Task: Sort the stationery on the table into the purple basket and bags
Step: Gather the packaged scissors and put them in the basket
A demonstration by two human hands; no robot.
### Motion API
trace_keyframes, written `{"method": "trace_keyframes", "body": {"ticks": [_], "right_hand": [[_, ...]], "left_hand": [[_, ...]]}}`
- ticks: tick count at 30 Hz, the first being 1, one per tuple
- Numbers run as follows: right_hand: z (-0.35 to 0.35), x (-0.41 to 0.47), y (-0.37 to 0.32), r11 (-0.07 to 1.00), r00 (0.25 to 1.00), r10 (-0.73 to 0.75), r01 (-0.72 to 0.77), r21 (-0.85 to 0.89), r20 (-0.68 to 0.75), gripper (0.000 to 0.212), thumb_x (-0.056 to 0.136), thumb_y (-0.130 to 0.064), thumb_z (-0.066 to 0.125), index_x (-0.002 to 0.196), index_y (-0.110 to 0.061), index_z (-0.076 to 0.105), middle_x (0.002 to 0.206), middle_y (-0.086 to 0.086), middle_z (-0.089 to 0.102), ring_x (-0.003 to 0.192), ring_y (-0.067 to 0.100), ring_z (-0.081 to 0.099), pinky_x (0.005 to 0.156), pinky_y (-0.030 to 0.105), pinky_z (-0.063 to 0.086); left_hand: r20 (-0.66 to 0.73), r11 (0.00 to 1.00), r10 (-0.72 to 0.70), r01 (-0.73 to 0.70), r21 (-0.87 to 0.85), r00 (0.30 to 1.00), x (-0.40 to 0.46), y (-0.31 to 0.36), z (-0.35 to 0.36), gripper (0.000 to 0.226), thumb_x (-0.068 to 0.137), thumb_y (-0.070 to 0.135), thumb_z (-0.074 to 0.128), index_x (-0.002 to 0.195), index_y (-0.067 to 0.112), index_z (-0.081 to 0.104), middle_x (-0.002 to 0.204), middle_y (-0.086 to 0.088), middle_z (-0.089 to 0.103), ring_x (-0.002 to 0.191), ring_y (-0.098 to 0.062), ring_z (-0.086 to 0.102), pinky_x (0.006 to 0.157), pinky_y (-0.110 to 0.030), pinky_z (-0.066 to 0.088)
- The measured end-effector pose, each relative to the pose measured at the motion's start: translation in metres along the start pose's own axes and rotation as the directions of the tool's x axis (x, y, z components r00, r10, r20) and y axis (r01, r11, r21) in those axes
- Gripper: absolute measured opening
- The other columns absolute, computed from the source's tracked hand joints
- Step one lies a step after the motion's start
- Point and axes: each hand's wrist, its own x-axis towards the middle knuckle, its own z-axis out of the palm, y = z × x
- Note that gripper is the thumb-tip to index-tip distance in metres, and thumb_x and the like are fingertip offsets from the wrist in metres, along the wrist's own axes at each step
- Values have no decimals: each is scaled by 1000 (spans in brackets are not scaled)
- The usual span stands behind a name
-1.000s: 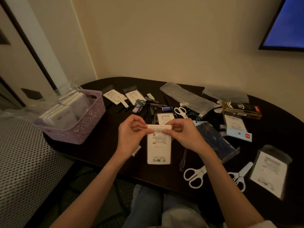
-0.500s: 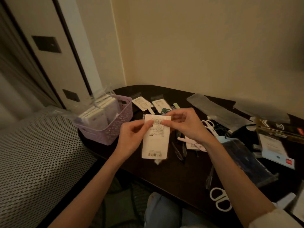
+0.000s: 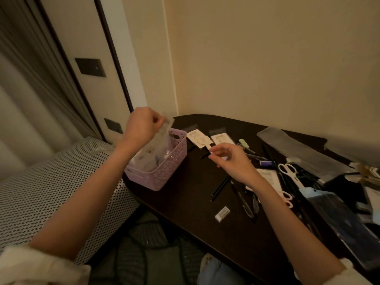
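The purple basket (image 3: 164, 175) stands at the left end of the dark table (image 3: 195, 219) and holds several white packets in clear plastic. My left hand (image 3: 141, 126) is raised over the basket and pinches the top of a clear-wrapped white packet (image 3: 156, 147), whose lower end hangs inside the basket. My right hand (image 3: 232, 159) hovers over the table to the right of the basket, fingers loosely curled with nothing in them. Loose stationery lies to the right: black pens (image 3: 220, 188), white scissors (image 3: 286, 169) and a small white eraser (image 3: 222, 213).
Two packets (image 3: 198, 137) lie behind my right hand. Clear bags (image 3: 298, 147) lie along the wall side. A blue pouch (image 3: 329, 204) and a heap of packaging crowd the right end. A patterned bed (image 3: 41, 192) adjoins the table on the left.
The white packet, held in both hands before, has moved left into the basket in my left hand alone. My right hand let go and stays over the table. The view turned left.
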Motion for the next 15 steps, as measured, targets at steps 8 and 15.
{"method": "trace_keyframes", "body": {"ticks": [8,15], "right_hand": [[26,-11,35,964,988,64,-25,-264,143,43,92,-26,62,132,-18,48,127,0,52,116,9,50,91,26,49],[25,-19,46,944,981,92,-30,-328,174,45,92,-27,61,134,-21,45,130,-1,48,119,9,47,94,25,47]], "left_hand": [[300,959,53,-133,250,952,-6,-11,57,34,97,11,48,65,5,59,63,-4,54,55,-18,49,53,-24,36],[502,920,22,-215,329,864,-6,-39,86,25,89,-1,51,67,11,53,74,-5,52,69,-20,52,62,-29,38]]}}
